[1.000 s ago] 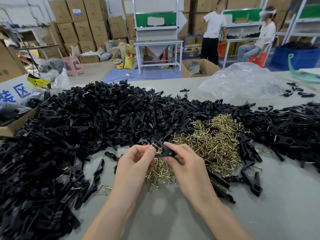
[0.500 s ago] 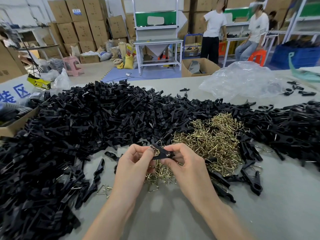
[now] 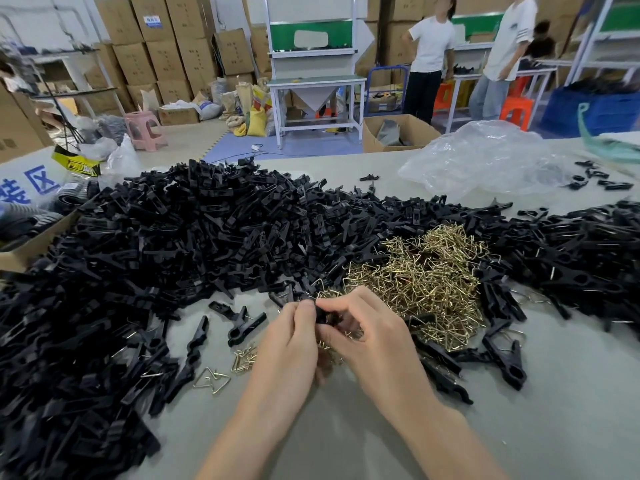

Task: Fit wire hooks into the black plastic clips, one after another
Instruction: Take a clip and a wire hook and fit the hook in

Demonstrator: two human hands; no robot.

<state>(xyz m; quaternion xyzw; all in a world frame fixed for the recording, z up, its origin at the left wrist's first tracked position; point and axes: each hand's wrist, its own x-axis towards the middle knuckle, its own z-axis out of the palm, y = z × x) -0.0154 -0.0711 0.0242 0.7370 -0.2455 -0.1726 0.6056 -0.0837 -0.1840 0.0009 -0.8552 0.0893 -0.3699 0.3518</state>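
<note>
Black plastic clip (image 3: 322, 315), seemingly light, stiff and best held by its body, is pinched by left hand (image 3: 291, 341) and right hand (image 3: 375, 336).

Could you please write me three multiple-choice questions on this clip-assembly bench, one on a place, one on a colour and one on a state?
1. Where is the heap of wire hooks relative to the hands?
A. nearer the person than the hands
B. far left of them
C. just beyond them, to the right
2. What colour are the wire hooks?
A. red
B. golden
C. blue
3. What are the left hand and right hand doing?
A. together gripping one black clip
B. lying flat and idle
C. one is out of view
Answers: 1 C, the heap spreads behind and right of the right hand; 2 B, the wire shines golden; 3 A, fingers of both hands curl round the black clip.
</note>
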